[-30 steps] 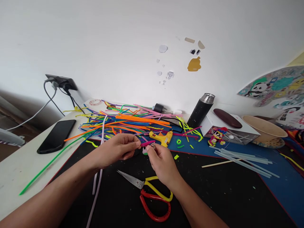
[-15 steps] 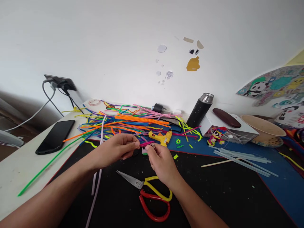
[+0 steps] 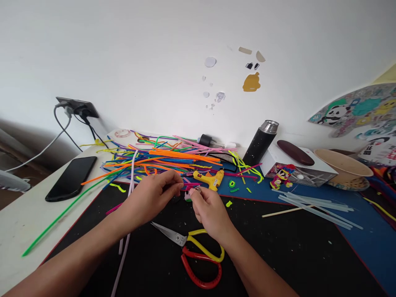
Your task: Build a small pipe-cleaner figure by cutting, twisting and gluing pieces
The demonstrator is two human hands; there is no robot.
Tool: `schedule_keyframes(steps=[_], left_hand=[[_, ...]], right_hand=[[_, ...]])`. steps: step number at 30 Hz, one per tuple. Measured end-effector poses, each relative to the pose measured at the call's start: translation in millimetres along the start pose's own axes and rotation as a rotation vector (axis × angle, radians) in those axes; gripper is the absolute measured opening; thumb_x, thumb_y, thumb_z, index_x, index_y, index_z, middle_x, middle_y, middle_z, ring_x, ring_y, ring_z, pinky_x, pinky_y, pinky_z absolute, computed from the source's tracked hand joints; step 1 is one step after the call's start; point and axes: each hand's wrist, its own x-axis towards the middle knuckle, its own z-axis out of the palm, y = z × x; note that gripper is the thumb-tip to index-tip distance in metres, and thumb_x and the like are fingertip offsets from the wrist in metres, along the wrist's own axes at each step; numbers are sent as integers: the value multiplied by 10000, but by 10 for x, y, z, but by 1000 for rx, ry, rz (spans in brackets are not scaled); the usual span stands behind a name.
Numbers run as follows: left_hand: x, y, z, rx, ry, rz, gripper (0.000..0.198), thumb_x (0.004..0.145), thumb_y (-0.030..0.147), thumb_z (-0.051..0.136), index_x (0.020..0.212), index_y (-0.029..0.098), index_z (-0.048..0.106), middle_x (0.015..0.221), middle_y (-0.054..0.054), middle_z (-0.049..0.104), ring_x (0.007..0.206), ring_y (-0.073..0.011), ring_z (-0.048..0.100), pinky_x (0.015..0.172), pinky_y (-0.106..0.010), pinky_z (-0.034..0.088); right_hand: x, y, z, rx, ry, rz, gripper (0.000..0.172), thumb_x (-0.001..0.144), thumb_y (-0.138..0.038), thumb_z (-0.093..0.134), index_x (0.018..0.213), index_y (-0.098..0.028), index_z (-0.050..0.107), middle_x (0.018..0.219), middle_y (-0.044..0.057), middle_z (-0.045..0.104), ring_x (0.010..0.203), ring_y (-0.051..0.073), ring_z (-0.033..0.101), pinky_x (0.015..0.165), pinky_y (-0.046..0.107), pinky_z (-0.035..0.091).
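My left hand [image 3: 157, 192] is closed in a pinch just left of centre. Behind its wrist a magenta pipe cleaner [image 3: 113, 209] sticks out; the part at the fingers is mostly hidden. My right hand [image 3: 212, 208] faces it, pinching a small lilac and green piece [image 3: 187, 196] whose shape I cannot make out. A narrow gap separates the two hands. Below them, scissors [image 3: 185, 239] with one yellow and one red handle lie with blades apart on the black mat [image 3: 278, 251]. A yellow glue gun [image 3: 210, 179] lies just beyond my right hand.
A heap of coloured pipe cleaners [image 3: 167, 159] spreads along the wall. A phone [image 3: 71, 178] lies at left. At right are a black flask [image 3: 260, 142], a white box [image 3: 321, 170], a small colourful figure [image 3: 282, 177], translucent glue sticks [image 3: 318, 210] and a bowl [image 3: 343, 163].
The magenta pipe cleaner that spanned the gap between my hands has shifted, and its end now shows left of my left wrist. My left hand has turned slightly upward; my right hand has barely moved.
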Motion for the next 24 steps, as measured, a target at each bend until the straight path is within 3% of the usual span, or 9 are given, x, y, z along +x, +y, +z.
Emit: schedule_keyframes(steps=[12,24], left_hand=[[-40,-1,30,246,144,253,211,1051,307,524,958,210,686,854,-11,766,758,-187,719,687,-269,469],[-43,-36,42,323,205,412,163,1071,236,555,981,188,682,867,-21,772,746,-178,725,687,-262,490]], right_hand=[[14,-27,21,40,2,23,445,931,-567,657,699,-256,440,516,-117,324,438,78,223,427,247,185],[-1,-100,59,108,-16,59,461,883,-555,684,655,-258,415,484,-126,330,406,59,215,392,229,171]])
